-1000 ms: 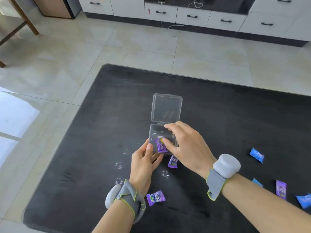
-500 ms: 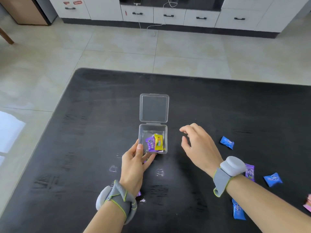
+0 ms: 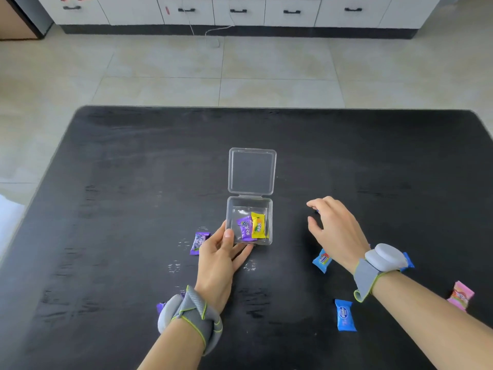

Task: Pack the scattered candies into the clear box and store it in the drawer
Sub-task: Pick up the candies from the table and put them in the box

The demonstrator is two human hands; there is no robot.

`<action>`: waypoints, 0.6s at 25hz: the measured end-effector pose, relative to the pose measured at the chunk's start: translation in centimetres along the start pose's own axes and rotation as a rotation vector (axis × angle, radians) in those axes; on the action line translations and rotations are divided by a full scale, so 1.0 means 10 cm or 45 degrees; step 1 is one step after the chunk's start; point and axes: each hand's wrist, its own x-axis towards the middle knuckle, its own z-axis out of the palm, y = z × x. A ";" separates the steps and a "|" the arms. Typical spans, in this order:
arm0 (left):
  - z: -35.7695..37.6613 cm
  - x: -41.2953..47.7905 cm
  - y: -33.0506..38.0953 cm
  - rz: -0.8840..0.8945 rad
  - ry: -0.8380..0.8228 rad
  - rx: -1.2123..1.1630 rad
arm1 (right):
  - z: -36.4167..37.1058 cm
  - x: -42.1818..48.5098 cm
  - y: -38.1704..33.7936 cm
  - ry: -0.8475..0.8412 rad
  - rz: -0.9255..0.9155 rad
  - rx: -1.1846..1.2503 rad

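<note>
The clear box [image 3: 249, 202] lies open on the black table [image 3: 133, 169], lid [image 3: 252, 170] folded back. Inside it are a purple candy [image 3: 246, 228] and a yellow candy [image 3: 258, 225]. My left hand [image 3: 220, 253] grips the box's near left corner, thumb on its rim. My right hand [image 3: 334, 229] hovers to the right of the box, fingers spread and curled, holding nothing; a bit of purple shows under its fingertips. Loose candies lie around: a purple one [image 3: 198, 243] left of my left hand, blue ones [image 3: 322, 260] [image 3: 345, 315] near my right wrist, a pink one [image 3: 460, 295] far right.
A purple wrapper tip [image 3: 160, 307] peeks out behind my left wristband. Another blue candy [image 3: 408, 261] is partly hidden behind my right wristband. White cabinets with drawers [image 3: 238, 10] stand across the tiled floor, with a white cable hanging down.
My right hand has left the box, where it put the purple candy, and moved to the right, low over the table. The view has shifted right, showing more candies.
</note>
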 end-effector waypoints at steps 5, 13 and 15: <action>0.30 0.05 -0.21 -0.028 -0.021 0.035 | 0.06 0.03 0.39 -0.009 0.016 -0.069; 0.42 0.12 -0.42 0.003 -0.058 0.091 | 0.29 0.14 0.58 -0.044 0.035 -0.188; 0.41 0.12 -0.43 0.027 -0.085 0.097 | 0.30 0.15 0.57 -0.016 0.030 -0.142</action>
